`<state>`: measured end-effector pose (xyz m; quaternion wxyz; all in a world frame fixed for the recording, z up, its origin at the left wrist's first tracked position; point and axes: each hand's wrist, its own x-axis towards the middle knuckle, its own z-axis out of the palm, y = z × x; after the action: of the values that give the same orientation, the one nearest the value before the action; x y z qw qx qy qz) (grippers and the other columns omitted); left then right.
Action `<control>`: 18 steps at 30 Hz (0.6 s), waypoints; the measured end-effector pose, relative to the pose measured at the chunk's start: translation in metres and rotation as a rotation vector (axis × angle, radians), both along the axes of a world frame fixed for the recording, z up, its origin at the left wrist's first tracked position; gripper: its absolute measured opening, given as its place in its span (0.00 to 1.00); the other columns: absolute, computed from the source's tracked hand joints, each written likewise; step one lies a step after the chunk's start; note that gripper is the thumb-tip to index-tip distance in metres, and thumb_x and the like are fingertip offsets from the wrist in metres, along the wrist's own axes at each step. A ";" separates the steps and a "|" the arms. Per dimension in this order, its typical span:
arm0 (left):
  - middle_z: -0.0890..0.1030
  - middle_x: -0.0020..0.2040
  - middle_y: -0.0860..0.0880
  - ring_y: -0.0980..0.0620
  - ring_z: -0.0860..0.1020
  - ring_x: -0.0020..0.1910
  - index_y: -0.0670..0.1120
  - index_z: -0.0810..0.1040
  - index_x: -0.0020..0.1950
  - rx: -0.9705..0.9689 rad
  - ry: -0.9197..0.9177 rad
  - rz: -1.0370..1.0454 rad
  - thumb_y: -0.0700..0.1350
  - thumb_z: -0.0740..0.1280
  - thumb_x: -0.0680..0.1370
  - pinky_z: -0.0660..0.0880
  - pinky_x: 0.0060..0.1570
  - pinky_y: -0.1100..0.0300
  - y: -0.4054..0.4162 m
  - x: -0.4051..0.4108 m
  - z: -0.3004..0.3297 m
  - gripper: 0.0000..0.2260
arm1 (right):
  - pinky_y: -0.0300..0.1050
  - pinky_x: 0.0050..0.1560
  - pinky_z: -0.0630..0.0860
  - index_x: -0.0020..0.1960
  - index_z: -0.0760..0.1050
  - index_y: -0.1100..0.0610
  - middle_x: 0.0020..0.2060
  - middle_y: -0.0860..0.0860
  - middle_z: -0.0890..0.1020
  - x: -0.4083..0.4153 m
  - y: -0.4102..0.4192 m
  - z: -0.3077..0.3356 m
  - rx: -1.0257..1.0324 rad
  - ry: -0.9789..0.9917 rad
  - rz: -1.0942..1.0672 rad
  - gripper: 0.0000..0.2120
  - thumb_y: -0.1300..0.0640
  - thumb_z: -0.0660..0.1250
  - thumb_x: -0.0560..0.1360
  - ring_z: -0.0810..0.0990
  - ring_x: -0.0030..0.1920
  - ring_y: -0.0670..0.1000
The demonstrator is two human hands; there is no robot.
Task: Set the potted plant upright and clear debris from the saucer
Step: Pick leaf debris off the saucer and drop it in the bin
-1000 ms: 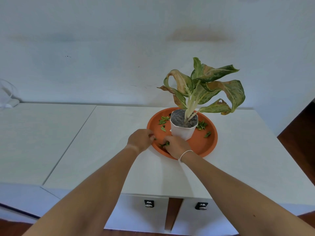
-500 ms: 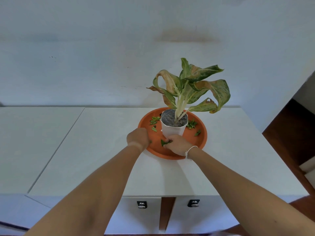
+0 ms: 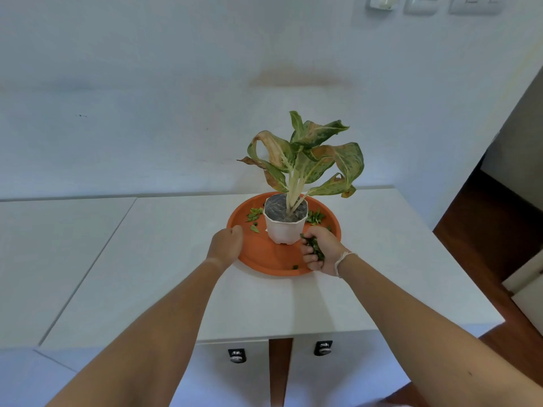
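While right hand (image 3: 318, 251) grips leaf scraps (image 3: 315, 248), closed left hand (image 3: 227, 243) steadies saucer (image 3: 264, 257); pot (image 3: 284, 223) upright; far scraps (image 3: 254, 214) next.

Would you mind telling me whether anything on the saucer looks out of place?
Yes: green leaf scraps litter the orange saucer left and right of the upright white pot, with one bit near the front rim. The right hand holds a bunch of them.
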<state>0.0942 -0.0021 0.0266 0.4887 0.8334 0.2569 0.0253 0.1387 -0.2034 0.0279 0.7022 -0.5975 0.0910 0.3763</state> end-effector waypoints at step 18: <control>0.67 0.31 0.48 0.53 0.62 0.27 0.43 0.68 0.35 -0.613 -0.012 0.150 0.38 0.51 0.77 0.61 0.18 0.67 -0.009 -0.011 -0.001 0.12 | 0.33 0.18 0.55 0.58 0.75 0.61 0.33 0.51 0.73 -0.012 -0.016 0.003 -0.174 -0.198 0.018 0.12 0.61 0.56 0.79 0.63 0.21 0.44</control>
<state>0.0832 -0.0114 0.0253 0.7155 0.6257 0.3105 -0.0124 0.1269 -0.2197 0.0306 0.6500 -0.6911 0.0481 0.3124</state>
